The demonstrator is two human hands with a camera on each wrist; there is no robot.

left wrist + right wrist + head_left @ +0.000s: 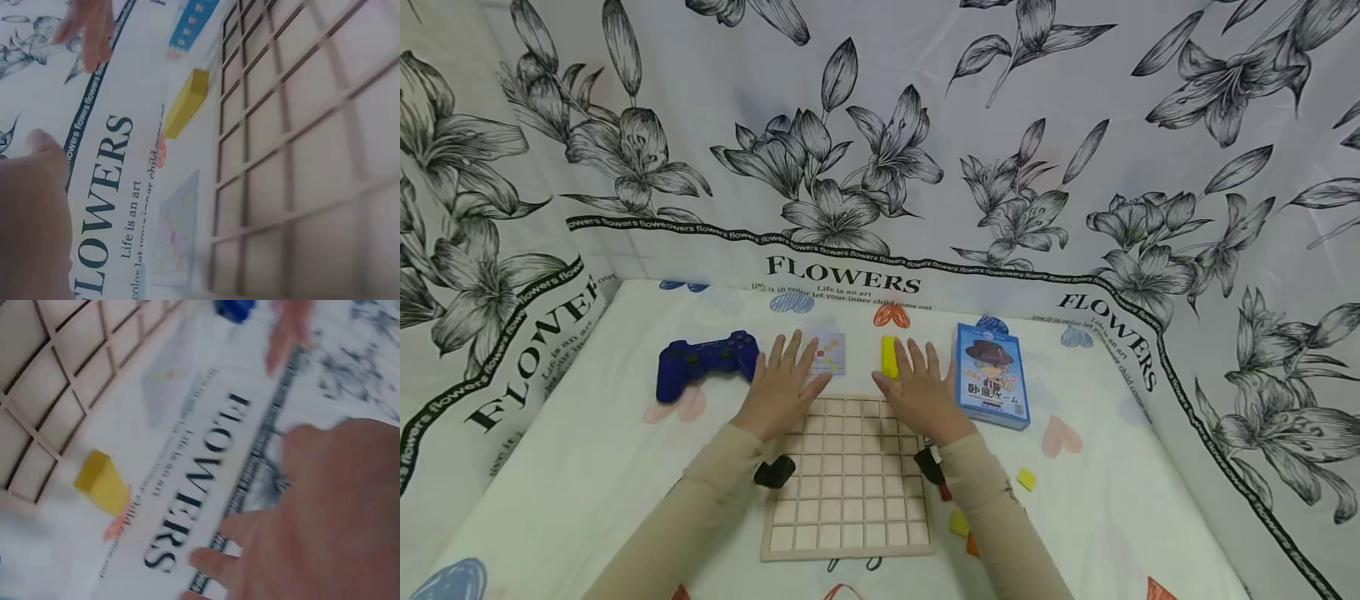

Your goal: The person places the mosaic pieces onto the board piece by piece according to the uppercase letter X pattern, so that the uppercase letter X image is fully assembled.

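Observation:
A wooden grid board (850, 487) lies flat on the cloth between my forearms. My left hand (782, 385) is over the board's far left corner, fingers spread, holding nothing. Mirroring it at the far right corner is my right hand (927, 393), also with fingers extended and nothing in its grasp. Beyond the board stands a yellow block (889, 357), partly behind the right fingers; the right wrist view shows this yellow block (103, 484) apart from the hand. A pale card with small coloured squares (830, 354) lies beside the left fingers.
A blue game controller (700, 362) lies left of my left hand. To the right is a blue box with a cartoon figure (992, 375). Near my right forearm are a yellow tile (1027, 478), another yellow tile (958, 523) and an orange tile (973, 544), partly covered. Printed curtains (850, 167) enclose the bed-like surface.

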